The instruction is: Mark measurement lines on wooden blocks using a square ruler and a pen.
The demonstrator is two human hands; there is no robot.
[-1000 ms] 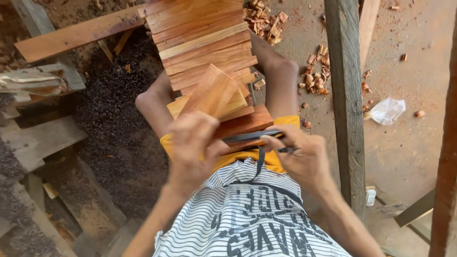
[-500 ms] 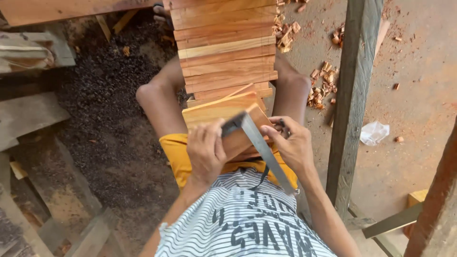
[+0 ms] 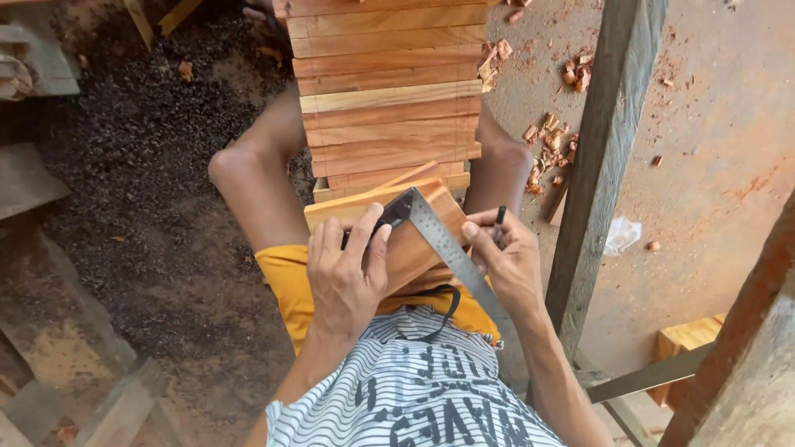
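I sit on the ground with a short reddish wooden block (image 3: 414, 236) resting on my lap. A metal try square (image 3: 443, 248) lies across the block, its steel blade running down to the right. My left hand (image 3: 348, 273) presses the square's dark stock and the block flat, fingers spread over them. A dark pencil (image 3: 498, 217) is pinched in my right hand (image 3: 501, 257), right at the blade's edge. Between my knees, a row of similar wooden blocks (image 3: 385, 91) stretches away from me.
A grey weathered post (image 3: 600, 157) stands close to my right arm. Wood chips (image 3: 555, 141) and a crumpled white wrapper (image 3: 621, 234) lie on the dirt beyond it. Rough planks (image 3: 33, 174) sit at the left, and another wooden block (image 3: 687, 343) lies at the lower right.
The block has been lowered from a raised, tilted hold onto my lap. The square now lies across it, with my left hand pressed on top and the pencil brought to the blade.
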